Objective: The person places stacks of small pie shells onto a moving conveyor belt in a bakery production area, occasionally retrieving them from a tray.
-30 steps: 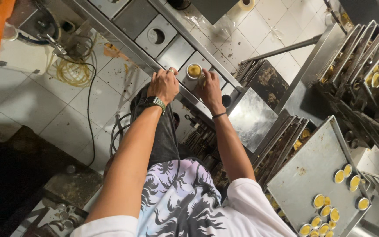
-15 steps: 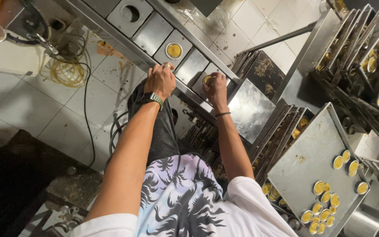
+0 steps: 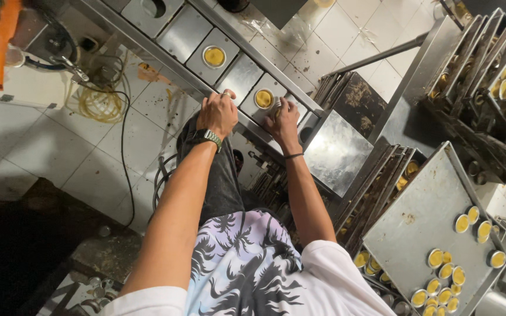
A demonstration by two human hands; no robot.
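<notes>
Resting on a row of square metal plates (image 3: 247, 73), the right hand (image 3: 282, 121) is seen with its fingers (image 3: 277, 108) curled together beside a small round cup of yellow filling (image 3: 263, 98); whether anything is pinched between them cannot be told. The left hand (image 3: 218, 112) is laid flat on the near rail of the row, fingers together and gripping nothing, a watch (image 3: 207, 137) worn at the wrist. The cup is seated upright in the plate's round hole, mouth facing up. A second filled cup (image 3: 214, 56) is held in the next plate but one. The row's long axis runs diagonally from upper left to lower right. Further right, a flat steel tray (image 3: 417, 228) is loaded with more shiny round cups of yellow filling (image 3: 440, 275) clustered at its lower corner. White floor tiles (image 3: 42, 152) and a coiled cable (image 3: 98, 105) are seen beneath
</notes>
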